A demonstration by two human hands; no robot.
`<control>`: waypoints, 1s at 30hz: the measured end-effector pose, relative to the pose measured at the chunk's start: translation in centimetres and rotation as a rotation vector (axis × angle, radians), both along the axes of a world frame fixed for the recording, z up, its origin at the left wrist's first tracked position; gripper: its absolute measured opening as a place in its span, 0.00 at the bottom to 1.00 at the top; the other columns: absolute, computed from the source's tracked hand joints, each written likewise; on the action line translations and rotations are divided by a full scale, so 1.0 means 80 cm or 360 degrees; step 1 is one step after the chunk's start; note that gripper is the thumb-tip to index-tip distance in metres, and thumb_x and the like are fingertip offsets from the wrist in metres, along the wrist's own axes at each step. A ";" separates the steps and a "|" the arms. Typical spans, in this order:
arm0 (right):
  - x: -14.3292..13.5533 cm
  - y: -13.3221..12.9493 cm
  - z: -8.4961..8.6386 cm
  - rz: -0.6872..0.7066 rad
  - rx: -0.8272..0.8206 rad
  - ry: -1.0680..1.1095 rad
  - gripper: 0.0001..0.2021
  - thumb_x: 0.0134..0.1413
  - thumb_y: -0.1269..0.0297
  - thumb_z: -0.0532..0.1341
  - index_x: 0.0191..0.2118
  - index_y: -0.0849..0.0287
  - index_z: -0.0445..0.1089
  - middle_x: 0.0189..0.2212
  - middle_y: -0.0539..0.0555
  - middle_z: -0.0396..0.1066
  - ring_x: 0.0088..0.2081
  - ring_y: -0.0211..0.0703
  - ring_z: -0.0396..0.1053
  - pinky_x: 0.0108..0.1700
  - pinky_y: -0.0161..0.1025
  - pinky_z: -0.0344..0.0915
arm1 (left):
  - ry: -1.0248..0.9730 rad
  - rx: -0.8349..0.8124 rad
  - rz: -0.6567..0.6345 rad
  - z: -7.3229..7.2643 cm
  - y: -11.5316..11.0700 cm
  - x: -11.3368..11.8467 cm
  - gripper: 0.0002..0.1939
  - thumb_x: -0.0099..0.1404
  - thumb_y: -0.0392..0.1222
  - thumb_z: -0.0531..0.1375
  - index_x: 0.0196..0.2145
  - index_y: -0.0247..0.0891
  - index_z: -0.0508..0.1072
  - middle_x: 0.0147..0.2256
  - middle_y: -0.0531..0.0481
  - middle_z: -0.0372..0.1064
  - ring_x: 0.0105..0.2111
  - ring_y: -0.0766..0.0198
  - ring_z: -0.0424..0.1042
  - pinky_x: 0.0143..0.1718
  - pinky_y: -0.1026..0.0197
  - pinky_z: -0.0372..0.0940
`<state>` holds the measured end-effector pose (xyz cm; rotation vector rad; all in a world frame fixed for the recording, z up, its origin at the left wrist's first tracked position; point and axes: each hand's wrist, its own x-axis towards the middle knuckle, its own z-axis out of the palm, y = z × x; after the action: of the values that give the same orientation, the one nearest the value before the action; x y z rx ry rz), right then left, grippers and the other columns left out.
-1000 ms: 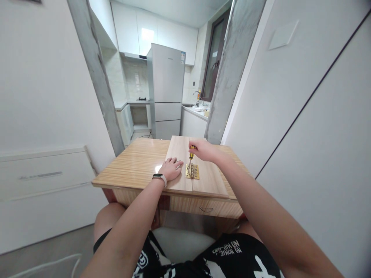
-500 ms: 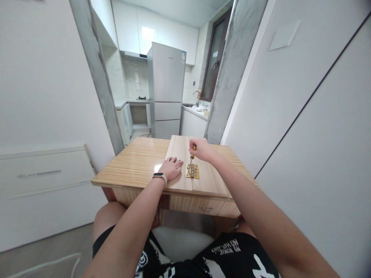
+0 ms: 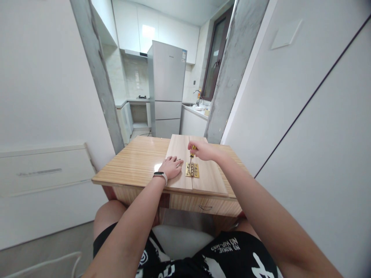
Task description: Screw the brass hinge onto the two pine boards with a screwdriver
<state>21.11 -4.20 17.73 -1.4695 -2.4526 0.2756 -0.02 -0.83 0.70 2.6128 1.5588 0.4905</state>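
Observation:
Two pale wooden boards lie side by side on the table, a left board and a right board. Across their seam sits a brass hinge. My right hand grips the yellow-and-black handle of a screwdriver, which points down with its tip at the hinge's left leaf. Flat on the left board rests my left hand, fingers spread, just left of the hinge. A small dark item shows by its fingertips, too small to name. Whether a screw sits under the screwdriver tip I cannot tell.
The wood-grain table has a front drawer with a handle above my knees. Beyond it stand a grey fridge and a sink counter. White panels rise on the right; a low white cabinet is at left.
My right hand has shifted and turned slightly on the screwdriver handle, whose tip stays at the hinge. My left hand keeps its place on the board.

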 end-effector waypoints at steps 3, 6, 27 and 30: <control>-0.005 0.001 -0.006 -0.0030 0.0131 -0.0037 0.04 0.68 0.69 0.63 0.45 0.56 0.73 0.39 0.53 0.80 0.37 0.41 0.73 0.39 0.35 0.61 | 0.0005 0.0004 0.0009 -0.002 0.002 0.000 0.26 0.75 0.50 0.53 0.68 0.57 0.69 0.68 0.48 0.61 0.67 0.44 0.57 0.68 0.41 0.54; -0.008 0.004 -0.012 0.0000 0.0306 -0.0094 0.03 0.67 0.64 0.65 0.41 0.56 0.74 0.38 0.54 0.79 0.40 0.43 0.73 0.40 0.36 0.60 | 0.0014 0.0001 0.0010 -0.003 0.003 0.001 0.26 0.75 0.51 0.53 0.68 0.57 0.69 0.69 0.48 0.61 0.67 0.44 0.57 0.69 0.41 0.53; -0.001 0.001 0.000 0.0052 0.0007 -0.0065 0.07 0.63 0.74 0.64 0.44 0.56 0.75 0.41 0.53 0.80 0.40 0.41 0.75 0.40 0.35 0.64 | 0.0005 -0.0027 0.0020 -0.003 0.003 0.000 0.26 0.75 0.51 0.52 0.68 0.57 0.68 0.70 0.48 0.60 0.68 0.42 0.56 0.68 0.38 0.54; -0.001 0.002 -0.005 -0.0029 0.0128 -0.0108 0.03 0.64 0.68 0.67 0.42 0.55 0.75 0.38 0.53 0.80 0.38 0.42 0.74 0.39 0.36 0.62 | 0.0005 -0.0007 0.0003 -0.004 0.003 0.000 0.26 0.75 0.51 0.52 0.68 0.58 0.69 0.69 0.48 0.60 0.68 0.42 0.57 0.68 0.38 0.54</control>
<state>21.06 -4.01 17.31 -1.4899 -2.4707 0.1241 0.01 -0.58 0.40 2.6105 1.5616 0.4830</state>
